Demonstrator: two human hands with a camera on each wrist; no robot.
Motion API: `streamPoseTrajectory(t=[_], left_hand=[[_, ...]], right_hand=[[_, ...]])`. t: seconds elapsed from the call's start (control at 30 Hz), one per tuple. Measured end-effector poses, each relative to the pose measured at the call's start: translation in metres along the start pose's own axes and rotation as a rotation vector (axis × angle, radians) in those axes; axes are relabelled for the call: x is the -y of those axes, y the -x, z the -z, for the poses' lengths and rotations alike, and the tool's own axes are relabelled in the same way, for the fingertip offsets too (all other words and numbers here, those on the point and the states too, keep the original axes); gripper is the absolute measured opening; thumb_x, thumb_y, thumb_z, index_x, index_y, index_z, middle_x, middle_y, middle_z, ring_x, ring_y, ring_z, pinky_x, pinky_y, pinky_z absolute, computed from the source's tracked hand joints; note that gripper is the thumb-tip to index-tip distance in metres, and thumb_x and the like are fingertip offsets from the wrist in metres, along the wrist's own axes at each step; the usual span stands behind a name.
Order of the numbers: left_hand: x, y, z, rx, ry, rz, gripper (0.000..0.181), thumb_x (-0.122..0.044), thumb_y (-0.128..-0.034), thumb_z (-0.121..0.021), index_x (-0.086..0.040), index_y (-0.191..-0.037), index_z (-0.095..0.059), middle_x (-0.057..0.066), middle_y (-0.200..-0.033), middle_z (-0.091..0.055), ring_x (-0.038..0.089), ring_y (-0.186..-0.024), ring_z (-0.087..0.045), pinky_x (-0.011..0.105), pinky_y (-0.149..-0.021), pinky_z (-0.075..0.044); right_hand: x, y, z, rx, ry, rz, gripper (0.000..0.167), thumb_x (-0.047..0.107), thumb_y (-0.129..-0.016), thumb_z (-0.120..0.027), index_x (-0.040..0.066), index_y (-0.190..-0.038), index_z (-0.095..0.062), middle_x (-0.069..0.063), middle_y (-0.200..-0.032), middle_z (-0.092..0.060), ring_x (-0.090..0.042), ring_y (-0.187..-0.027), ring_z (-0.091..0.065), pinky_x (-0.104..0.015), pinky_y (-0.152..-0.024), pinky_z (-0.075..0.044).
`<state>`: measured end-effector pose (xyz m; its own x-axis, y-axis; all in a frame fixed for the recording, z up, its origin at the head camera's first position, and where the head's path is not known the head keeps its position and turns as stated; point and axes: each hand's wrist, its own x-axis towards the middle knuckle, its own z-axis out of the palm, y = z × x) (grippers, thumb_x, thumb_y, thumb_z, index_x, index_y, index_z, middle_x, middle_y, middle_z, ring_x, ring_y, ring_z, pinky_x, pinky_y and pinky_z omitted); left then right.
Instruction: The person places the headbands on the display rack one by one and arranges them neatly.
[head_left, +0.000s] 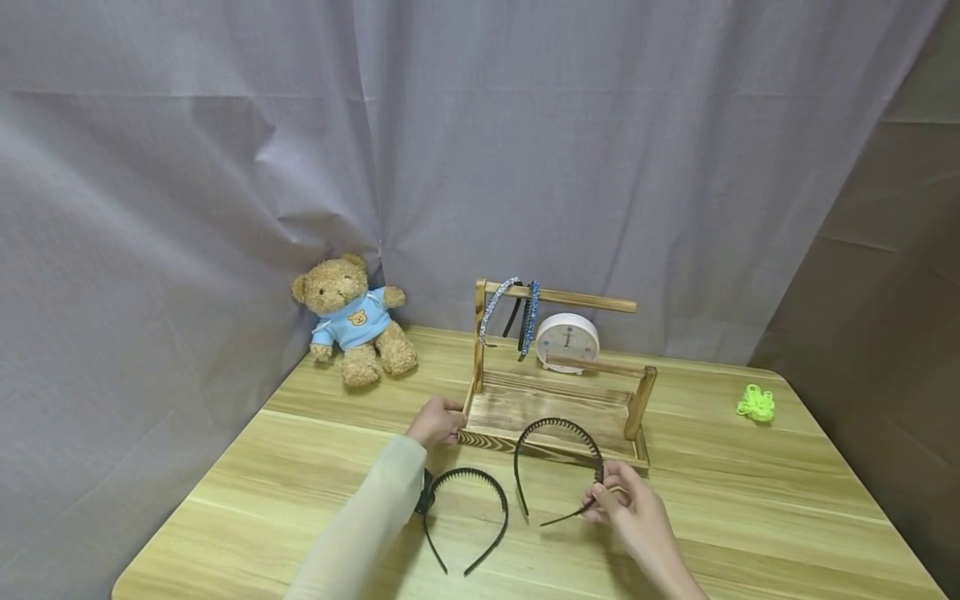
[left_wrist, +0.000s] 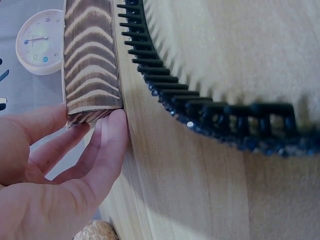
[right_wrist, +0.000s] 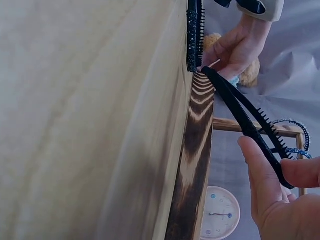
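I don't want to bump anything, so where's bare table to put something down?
There's bare table between the rack and the green tangle, and more in front of the bear, left of the sleeve. The middle is crowded: left grip on the rack, right grip holding a headband, another headband close by.

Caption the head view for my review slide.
Left hand grips a wooden rack hung with glittery headbands; right hand holds a dark headband.

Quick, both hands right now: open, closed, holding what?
Left hand: closed, gripping a corner of the wooden headband rack.
Right hand: closed, holding a black toothed headband.
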<state>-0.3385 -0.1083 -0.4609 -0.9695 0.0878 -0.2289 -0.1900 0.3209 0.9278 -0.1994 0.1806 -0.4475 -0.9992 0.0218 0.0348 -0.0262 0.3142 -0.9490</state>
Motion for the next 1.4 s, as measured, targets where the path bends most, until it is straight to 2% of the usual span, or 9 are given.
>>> streamPoseTrajectory(t=[0.2,0.47,0.73,0.97,1.17,1.4], left_hand=[[0.001,-0.003,0.0,0.005,0.007,0.009,0.044,0.0,-0.0957,-0.054,0.011,-0.137,-0.047,0.002,-0.069,-0.05,0.006,-0.052,-0.04,0.017,-0.048,-0.044],[0.0,-0.001,0.0,-0.006,0.001,0.01,0.043,-0.001,-0.0956,-0.055,0.011,-0.137,-0.048,0.004,-0.074,-0.053,0.006,-0.054,-0.041,0.017,-0.05,-0.045],[-0.002,0.002,-0.001,-0.014,0.001,0.001,0.042,0.0,-0.0955,-0.055,0.013,-0.135,-0.048,0.004,-0.072,-0.052,0.005,-0.053,-0.042,0.017,-0.05,-0.046],[-0.002,0.003,-0.001,-0.007,0.02,0.007,0.042,0.001,-0.0958,-0.054,0.013,-0.135,-0.048,0.003,-0.07,-0.051,0.005,-0.052,-0.041,0.017,-0.049,-0.044],[-0.002,0.004,-0.001,-0.012,-0.013,0.0,0.042,-0.001,-0.0961,-0.055,0.012,-0.135,-0.049,0.002,-0.068,-0.051,0.005,-0.053,-0.043,0.017,-0.05,-0.047],[-0.002,0.004,-0.001,0.002,-0.012,-0.012,0.042,-0.001,-0.0961,-0.054,0.013,-0.136,-0.047,0.004,-0.073,-0.052,0.007,-0.054,-0.041,0.019,-0.051,-0.045]], right_hand=[[0.003,-0.005,0.0,-0.022,0.008,0.034,0.033,0.0,-0.094,-0.056,-0.005,-0.127,-0.052,-0.02,-0.099,-0.064,-0.016,-0.081,-0.07,-0.025,-0.074,-0.06],[0.006,-0.013,0.0,-0.053,0.026,0.092,0.025,0.001,-0.095,-0.057,-0.004,-0.119,-0.054,-0.021,-0.097,-0.065,-0.015,-0.08,-0.07,-0.025,-0.074,-0.06],[0.01,-0.023,0.0,-0.07,0.034,0.095,0.029,0.003,-0.096,-0.058,-0.003,-0.124,-0.052,-0.02,-0.101,-0.065,-0.014,-0.084,-0.069,-0.024,-0.076,-0.06],[0.014,-0.029,-0.006,-0.1,0.014,0.105,0.022,0.001,-0.095,-0.057,-0.003,-0.117,-0.054,-0.021,-0.101,-0.063,-0.011,-0.08,-0.069,-0.023,-0.074,-0.06],[0.013,-0.034,-0.008,-0.131,0.039,0.119,0.023,0.002,-0.096,-0.057,-0.004,-0.118,-0.053,-0.022,-0.101,-0.064,-0.008,-0.077,-0.068,-0.023,-0.072,-0.06],[0.014,-0.04,-0.01,-0.164,0.084,0.134,0.021,0.007,-0.096,-0.059,0.001,-0.116,-0.056,-0.017,-0.099,-0.064,-0.01,-0.077,-0.067,-0.027,-0.072,-0.061]])
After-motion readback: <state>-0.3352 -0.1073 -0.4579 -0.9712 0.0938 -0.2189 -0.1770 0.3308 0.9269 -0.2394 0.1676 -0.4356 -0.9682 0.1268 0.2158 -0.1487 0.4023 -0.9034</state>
